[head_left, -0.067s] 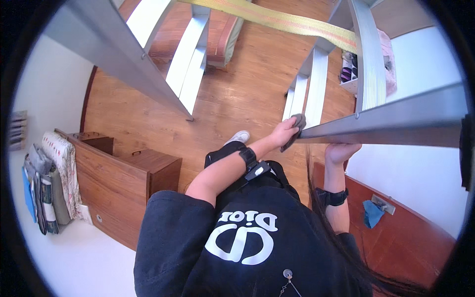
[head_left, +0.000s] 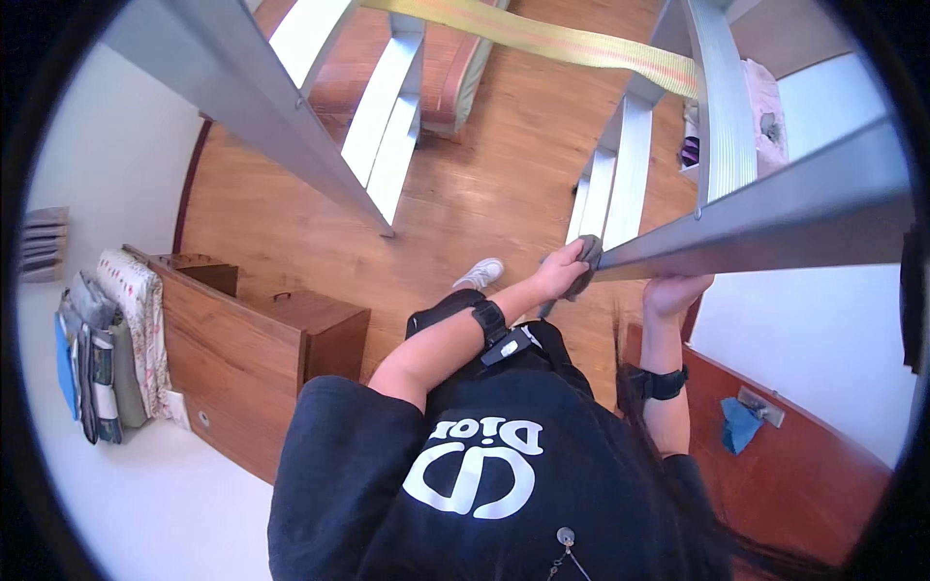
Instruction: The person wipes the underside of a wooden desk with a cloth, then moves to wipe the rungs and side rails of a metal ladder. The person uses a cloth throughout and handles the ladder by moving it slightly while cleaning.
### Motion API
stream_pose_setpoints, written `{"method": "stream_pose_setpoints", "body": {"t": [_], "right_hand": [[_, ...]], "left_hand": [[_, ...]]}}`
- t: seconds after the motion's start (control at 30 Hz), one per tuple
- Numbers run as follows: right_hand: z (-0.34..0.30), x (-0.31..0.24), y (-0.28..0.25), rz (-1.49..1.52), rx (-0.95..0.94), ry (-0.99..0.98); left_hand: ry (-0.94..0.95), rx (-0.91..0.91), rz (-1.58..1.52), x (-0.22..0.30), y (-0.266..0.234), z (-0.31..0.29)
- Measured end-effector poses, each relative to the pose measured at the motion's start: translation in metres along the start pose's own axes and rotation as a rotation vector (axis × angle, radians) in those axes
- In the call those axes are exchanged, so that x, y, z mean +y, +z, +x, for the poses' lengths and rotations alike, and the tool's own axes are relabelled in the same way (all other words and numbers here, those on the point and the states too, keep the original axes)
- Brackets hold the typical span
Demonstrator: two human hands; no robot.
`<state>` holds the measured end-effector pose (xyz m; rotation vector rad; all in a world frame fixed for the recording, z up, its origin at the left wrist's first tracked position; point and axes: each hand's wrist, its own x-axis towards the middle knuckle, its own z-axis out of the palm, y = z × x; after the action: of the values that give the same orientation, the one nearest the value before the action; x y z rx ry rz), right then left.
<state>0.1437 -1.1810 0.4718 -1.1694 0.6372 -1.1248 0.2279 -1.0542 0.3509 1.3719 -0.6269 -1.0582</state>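
Note:
A silver metal stepladder (head_left: 775, 218) spreads over the upper part of the view, its wide steps facing the floor. My left hand (head_left: 560, 271) is closed around a dark grey cloth (head_left: 588, 261), pressed to the lower end of the ladder's near right rail. Farther along the same rail, my right hand (head_left: 675, 292) holds it from the underside; its fingertips are hidden behind the metal. A yellow strap (head_left: 542, 37) runs between the ladder's two sides.
At left stands a brown wooden cabinet (head_left: 232, 358) with folded fabrics (head_left: 107, 349) beside it. A reddish-brown panel (head_left: 775, 465) with a blue cloth (head_left: 740, 424) is at lower right. Wooden floor (head_left: 475, 174) lies under the ladder, and my white shoe (head_left: 481, 272) rests on it.
The view has shifted slightly, so the room appears a little farther right. The near rail slants up more toward the right. Both hands keep their places on it.

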Motion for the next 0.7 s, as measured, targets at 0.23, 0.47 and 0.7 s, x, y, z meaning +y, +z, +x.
{"method": "stream_pose_setpoints", "body": {"t": [0.23,0.47,0.7], "right_hand": [[-0.008,-0.018,0.027,0.026,-0.110,-0.112],[-0.058,0.006,-0.052,-0.415,-0.092,-0.391],[-0.122,-0.030,-0.043,-0.576,-0.620,0.314]], "left_hand": [[-0.180,-0.064,-0.199,0.061,-0.024,-0.055],[0.204,-0.344,0.559,0.131,-0.043,-0.086],[0.358,-0.650,0.680,0.182,-0.011,-0.077]]}}
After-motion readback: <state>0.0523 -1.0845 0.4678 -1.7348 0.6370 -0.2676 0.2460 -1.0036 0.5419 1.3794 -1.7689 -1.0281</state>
